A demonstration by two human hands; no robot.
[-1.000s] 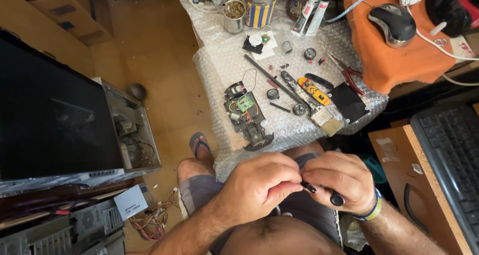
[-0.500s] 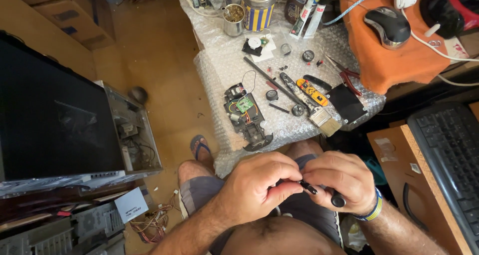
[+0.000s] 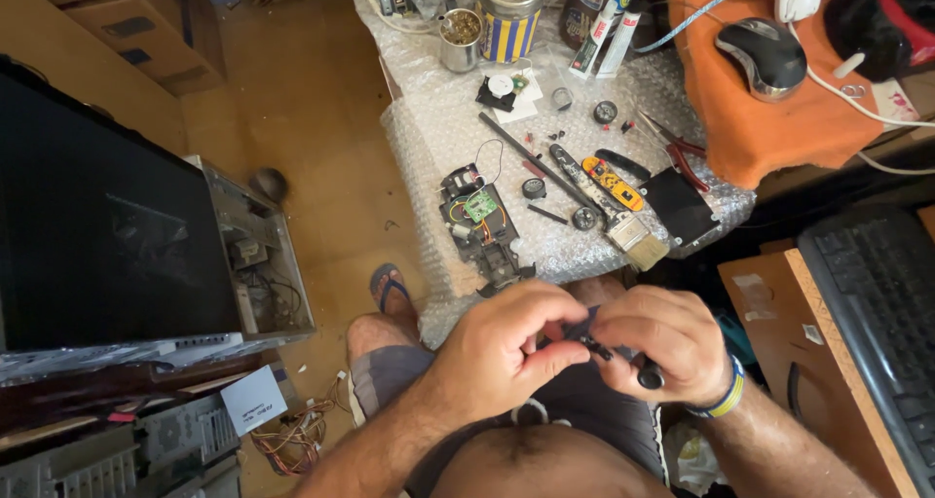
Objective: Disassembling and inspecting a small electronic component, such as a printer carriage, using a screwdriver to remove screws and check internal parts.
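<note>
Both my left hand (image 3: 502, 347) and right hand (image 3: 662, 342) grip one small black part (image 3: 587, 340) narrowly over my lap; the opened circuit board unit (image 3: 480, 225) sits unassembled near the tabletop's (image 3: 438, 128) front edge.

Small black part (image 3: 592, 344) between both hands

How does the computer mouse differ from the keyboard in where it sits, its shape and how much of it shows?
The mouse lies on the orange cloth at the upper right; the keyboard rests on the wooden desk lower down. The mouse is small, rounded, black and silver; the keyboard is flat, wide and all dark. The mouse shows whole; the keyboard is cut by the picture's edge. Neither hand touches either.
</note>
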